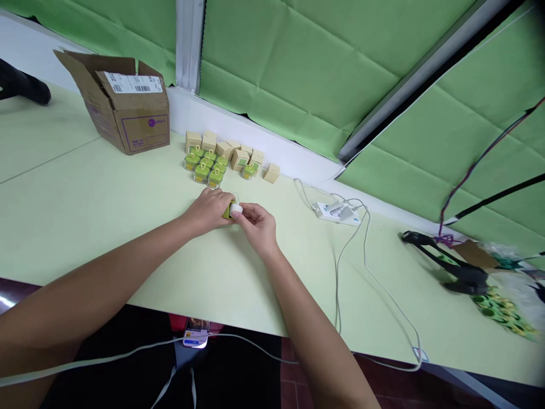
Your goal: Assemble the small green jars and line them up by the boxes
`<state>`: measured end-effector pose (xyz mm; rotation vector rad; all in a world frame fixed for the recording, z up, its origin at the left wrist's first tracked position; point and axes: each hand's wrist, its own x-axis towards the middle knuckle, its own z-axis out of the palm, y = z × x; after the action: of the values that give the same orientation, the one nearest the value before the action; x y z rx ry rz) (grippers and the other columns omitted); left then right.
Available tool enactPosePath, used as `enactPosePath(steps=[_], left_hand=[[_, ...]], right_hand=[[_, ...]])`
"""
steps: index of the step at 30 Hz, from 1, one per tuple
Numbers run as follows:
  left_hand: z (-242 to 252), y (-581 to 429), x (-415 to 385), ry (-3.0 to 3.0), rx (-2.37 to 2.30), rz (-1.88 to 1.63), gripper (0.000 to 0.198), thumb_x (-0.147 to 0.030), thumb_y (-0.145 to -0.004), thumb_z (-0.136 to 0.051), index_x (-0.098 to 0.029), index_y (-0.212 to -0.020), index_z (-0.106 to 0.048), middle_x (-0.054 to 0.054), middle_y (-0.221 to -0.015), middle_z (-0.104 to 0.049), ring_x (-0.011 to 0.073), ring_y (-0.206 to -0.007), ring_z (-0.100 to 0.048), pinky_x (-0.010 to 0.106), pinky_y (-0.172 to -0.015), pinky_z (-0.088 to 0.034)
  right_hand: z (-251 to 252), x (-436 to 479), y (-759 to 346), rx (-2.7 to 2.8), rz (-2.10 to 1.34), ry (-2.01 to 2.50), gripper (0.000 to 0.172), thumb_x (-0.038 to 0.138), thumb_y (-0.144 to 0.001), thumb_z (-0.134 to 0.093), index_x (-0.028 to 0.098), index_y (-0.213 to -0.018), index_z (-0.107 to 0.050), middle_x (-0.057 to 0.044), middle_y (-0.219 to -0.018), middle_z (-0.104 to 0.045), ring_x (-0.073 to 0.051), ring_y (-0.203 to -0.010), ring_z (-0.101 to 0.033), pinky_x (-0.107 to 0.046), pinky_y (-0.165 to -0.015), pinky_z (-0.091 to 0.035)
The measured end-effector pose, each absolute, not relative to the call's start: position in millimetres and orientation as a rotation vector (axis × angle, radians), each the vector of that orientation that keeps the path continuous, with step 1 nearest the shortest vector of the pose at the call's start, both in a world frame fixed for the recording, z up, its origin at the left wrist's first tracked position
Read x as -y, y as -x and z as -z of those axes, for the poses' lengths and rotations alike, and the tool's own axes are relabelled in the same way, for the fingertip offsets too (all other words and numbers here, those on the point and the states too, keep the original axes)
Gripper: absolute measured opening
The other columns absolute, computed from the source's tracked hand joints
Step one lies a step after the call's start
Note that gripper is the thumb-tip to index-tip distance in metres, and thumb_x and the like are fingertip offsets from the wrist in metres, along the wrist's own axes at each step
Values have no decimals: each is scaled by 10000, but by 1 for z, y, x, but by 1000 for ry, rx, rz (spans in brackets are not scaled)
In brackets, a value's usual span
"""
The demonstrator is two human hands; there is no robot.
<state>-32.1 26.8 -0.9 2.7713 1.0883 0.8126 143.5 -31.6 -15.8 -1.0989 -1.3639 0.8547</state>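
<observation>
My left hand (208,210) is closed around a small green piece (227,212), which its fingers partly cover. A white round piece (235,209) sits against the green piece, pinched by the thumb and fingers of my right hand (259,226). Whether the two pieces are joined I cannot tell. Just beyond my hands stand several small clear containers with green lids (204,171) and loop handles, close together. One more green-lidded container (248,171) stands a little to their right.
Several small tan boxes (239,159) line the wall behind the containers. An open cardboard carton (147,128) stands at back left. On the right lie a white power strip (336,213) with cables, a black frame-like object (466,274) and a pile of green pieces (502,312). A phone (196,332) lies below the table edge.
</observation>
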Motion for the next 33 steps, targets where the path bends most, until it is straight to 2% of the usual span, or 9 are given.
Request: enactPosePath(steps=[7, 12, 26, 33], left_hand=[[2, 33, -27, -2774, -1060, -779, 326, -458, -917, -654, -168, -1060, -608, 103, -1026, -728, 298, -1020, -642, 419, -896, -382], [2, 32, -28, -2785, -1062, -813, 334, -454, -918, -651, -161, -1071, -604, 110, -1025, -724, 301, -1018, -642, 419, -899, -384], [0, 33, -27, -2798, -1005, -839, 316, -442, -925, -639, -158, -1056, -595, 119, -1007, -710, 306, -1011, -639, 417, -888, -400], [0, 34, -28, -2818, -986, -809, 337, -432, -909, -654, -153, -1088, -594, 129, -1029, -709, 324, -1028, -633, 430, -888, -406]], right_hand=[[17, 33, -142, 1409, -807, 1123, 450, 513, -763, -837, 206, -1081, -754, -78, -1063, -801, -238, -949, -765, -427, -932, -638], [11, 36, -142, 1466, -764, 1124, 395, 490, -805, -805, 224, -1076, -698, -53, -1013, -801, -213, -936, -765, -395, -929, -634], [-2, 41, -144, 1631, -722, 1102, 292, 508, -869, -713, 223, -933, -695, 13, -822, -648, -152, -774, -633, -320, -869, -609], [-3, 40, -145, 1627, -766, 1109, 320, 527, -856, -717, 212, -913, -693, 8, -834, -676, -157, -798, -643, -310, -868, -595]])
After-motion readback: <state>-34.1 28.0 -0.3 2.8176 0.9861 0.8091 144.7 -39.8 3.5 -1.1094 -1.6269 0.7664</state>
